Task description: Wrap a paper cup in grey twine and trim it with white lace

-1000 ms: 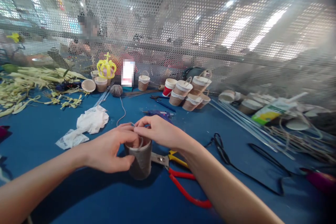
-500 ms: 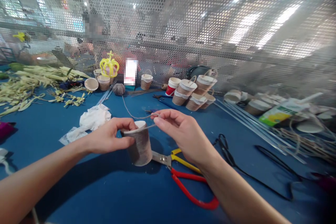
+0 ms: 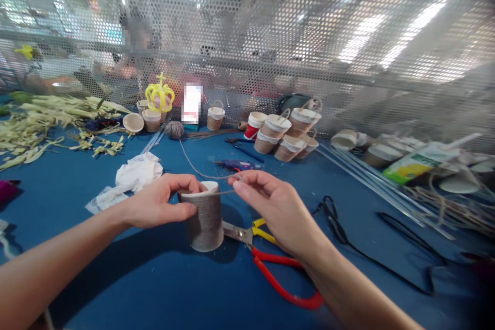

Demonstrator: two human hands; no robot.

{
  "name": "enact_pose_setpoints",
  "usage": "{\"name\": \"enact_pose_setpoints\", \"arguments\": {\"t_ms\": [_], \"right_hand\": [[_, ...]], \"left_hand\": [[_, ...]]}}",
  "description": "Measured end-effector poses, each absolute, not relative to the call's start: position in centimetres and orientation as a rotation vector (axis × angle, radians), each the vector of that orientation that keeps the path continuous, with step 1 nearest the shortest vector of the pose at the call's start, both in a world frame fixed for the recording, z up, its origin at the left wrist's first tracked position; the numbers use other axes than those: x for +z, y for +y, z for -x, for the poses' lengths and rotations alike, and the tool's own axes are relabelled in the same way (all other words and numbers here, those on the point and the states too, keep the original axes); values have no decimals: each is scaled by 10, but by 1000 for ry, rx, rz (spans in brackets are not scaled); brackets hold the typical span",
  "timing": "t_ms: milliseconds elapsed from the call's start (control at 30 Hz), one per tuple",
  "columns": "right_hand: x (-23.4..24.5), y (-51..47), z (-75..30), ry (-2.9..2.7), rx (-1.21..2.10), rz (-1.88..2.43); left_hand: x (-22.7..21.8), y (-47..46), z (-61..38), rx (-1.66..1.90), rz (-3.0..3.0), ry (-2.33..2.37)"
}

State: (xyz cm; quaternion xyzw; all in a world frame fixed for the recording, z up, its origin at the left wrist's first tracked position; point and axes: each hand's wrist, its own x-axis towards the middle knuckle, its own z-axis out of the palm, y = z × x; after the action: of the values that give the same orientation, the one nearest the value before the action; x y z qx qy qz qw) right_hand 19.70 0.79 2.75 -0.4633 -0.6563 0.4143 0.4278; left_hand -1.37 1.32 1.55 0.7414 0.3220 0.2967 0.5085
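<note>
My left hand [image 3: 166, 201] grips the rim of a paper cup [image 3: 204, 224], thumb outside and fingers inside. Grey yarn is wound around the cup's side, and its pale rim faces up. My right hand [image 3: 266, 198] pinches the grey yarn [image 3: 193, 164] to the right of the rim, with a short length stretched from the cup to the fingertips. From there the strand runs back to a yarn ball [image 3: 174, 129]. Scissors [image 3: 240, 234] with one yellow and one red handle lie beside the cup, partly under my right wrist.
A glue gun [image 3: 235, 165] lies behind my right hand. Several wrapped cups with handles [image 3: 275, 126] are stacked farther back. White crumpled plastic [image 3: 139, 172] is at left; clear sticks [image 3: 371, 185] and a black cable [image 3: 371, 255] lie at right. Perforated metal [image 3: 240, 20] stands behind.
My right hand has moved slightly right and down with the yarn. The cup stands more upright, and more of the glue gun shows behind.
</note>
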Motion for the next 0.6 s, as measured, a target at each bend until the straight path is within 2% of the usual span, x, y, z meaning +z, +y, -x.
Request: {"name": "enact_pose_setpoints", "arguments": {"t_ms": [600], "right_hand": [[13, 8, -197, -1582, 1150, 1201]], "left_hand": [[13, 9, 10, 758, -1807, 546]]}}
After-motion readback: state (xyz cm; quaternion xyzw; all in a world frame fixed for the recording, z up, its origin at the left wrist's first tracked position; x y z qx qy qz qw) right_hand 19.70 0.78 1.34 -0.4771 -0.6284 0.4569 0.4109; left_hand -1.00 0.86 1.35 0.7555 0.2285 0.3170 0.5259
